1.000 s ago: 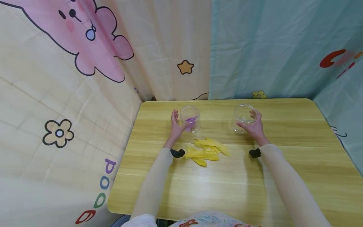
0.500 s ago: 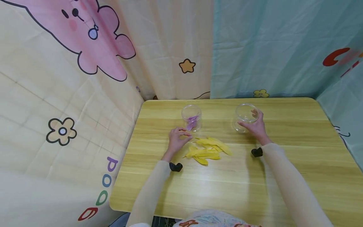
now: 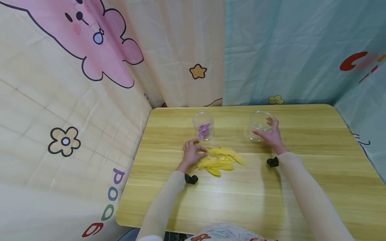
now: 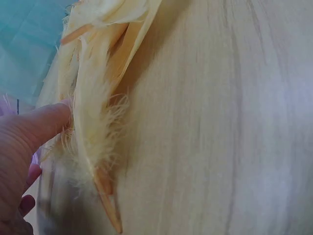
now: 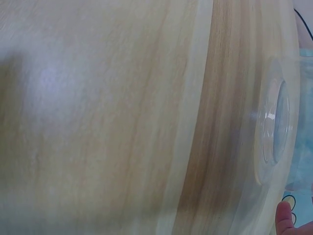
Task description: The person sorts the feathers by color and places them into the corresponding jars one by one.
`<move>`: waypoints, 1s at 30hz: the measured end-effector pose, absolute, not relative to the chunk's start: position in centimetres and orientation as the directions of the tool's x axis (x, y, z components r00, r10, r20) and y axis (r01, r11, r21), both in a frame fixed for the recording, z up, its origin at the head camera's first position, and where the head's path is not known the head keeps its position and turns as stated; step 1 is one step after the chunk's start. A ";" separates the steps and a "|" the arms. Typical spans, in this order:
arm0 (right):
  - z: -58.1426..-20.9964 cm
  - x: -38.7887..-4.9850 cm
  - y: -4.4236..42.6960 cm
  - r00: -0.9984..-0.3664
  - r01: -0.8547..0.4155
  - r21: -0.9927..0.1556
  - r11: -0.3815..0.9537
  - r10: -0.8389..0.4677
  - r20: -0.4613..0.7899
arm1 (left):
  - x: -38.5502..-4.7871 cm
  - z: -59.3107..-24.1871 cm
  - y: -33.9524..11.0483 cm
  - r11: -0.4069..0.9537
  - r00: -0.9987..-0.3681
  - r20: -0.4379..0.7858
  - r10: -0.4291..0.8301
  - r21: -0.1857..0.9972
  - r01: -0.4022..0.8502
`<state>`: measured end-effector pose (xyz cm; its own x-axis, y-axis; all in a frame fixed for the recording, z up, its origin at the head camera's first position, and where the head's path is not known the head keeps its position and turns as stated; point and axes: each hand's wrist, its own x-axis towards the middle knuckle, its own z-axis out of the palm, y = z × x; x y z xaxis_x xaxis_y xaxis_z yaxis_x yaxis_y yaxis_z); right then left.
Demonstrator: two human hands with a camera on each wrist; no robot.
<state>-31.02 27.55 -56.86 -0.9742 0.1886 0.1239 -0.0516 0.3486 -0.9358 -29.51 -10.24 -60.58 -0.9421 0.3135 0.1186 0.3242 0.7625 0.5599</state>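
At the left end of a loose pile of yellow feathers (image 3: 221,160), my left hand (image 3: 191,152) has its thumb and forefinger close together. In the left wrist view the thumb (image 4: 41,125) meets a feather (image 4: 90,98), whose bare quill points down; the forefinger's tip is hidden, so a pinch cannot be made out. A clear round jar (image 3: 203,129) holding purple feathers (image 3: 204,130) stands just beyond that hand. My right hand (image 3: 271,134) grips a second clear jar (image 3: 256,134) from its right side, with nothing visible inside. The right wrist view catches this jar's base (image 5: 274,122) and my thumb (image 5: 284,218).
Both jars stand towards the back of a wooden table (image 3: 241,197). Printed curtains (image 3: 181,50) hang behind it and along its sides. A black wrist camera (image 3: 191,179) sits under the left wrist, another (image 3: 272,162) by the right one.
My left hand has left the side of the jar with purple feathers and come nearer, down to the yellow feathers. The right hand keeps its hold on the other jar.
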 end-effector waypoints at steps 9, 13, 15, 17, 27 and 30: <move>-56.3 -31.2 27.7 -0.974 -0.068 -0.936 0.345 0.181 0.137 | -28.9 -59.4 -9.8 0.622 -0.889 0.281 0.362 0.637 0.455; -56.1 -31.3 27.8 -0.975 -0.068 -0.935 0.349 0.176 0.137 | -28.9 -56.7 -8.4 0.559 -0.781 0.449 0.434 0.545 0.624; -56.0 -31.4 27.9 -0.975 -0.066 -0.934 0.351 0.177 0.136 | -29.2 -54.7 -7.1 0.557 -0.721 0.520 0.458 0.464 0.689; -55.9 -31.5 28.0 -0.974 -0.071 -0.935 0.347 0.178 0.140 | -29.8 -52.6 -5.6 0.579 -0.669 0.572 0.474 0.370 0.727; -56.3 -31.2 27.8 -0.979 -0.052 -0.945 0.324 0.170 0.113 | -33.8 -46.6 1.7 0.729 -0.638 0.545 0.543 0.071 0.681; -56.7 -31.0 27.6 -0.979 -0.063 -0.947 0.315 0.166 0.121 | -34.3 -46.6 3.6 0.746 -0.641 0.499 0.583 -0.018 0.665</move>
